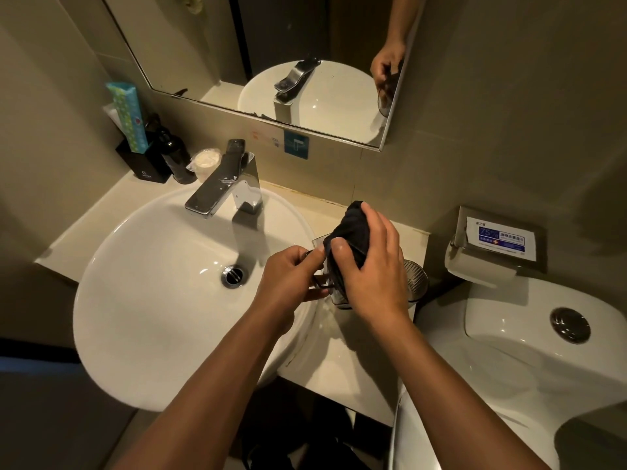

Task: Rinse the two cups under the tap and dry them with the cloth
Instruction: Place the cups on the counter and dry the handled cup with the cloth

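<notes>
Clear, hard plastic or glass, I cannot tell which: the transparent handled cup [330,283] in my hands reads as light and rigid, probably slick from rinsing, and breakable if dropped on the pale stone surface [342,361]. It sits just above that surface, at the right rim of the round white basin [152,283], mostly hidden behind my hands. The dark handle is the sound place to hold; the smooth wall would slide.

My left hand [291,279] has its grip pressed together on the cup's handle side, thumb on top near the rim, wrist level, forearm coming in from lower left.

My right hand [369,269] pinches the soft black cloth [349,228], thumb in front and fingers curled over the back, pushing the bunched fabric down into the cup's mouth. The cloth is limp and gives readily, and bulges above the rim.

A second cup, a dark ribbed tumbler [415,276], stands on the surface just behind my right wrist. Whether it is dry I cannot tell.

The chrome tap [220,188] shows no water running.

Judgement: drying of the first cup is in hand.
</notes>
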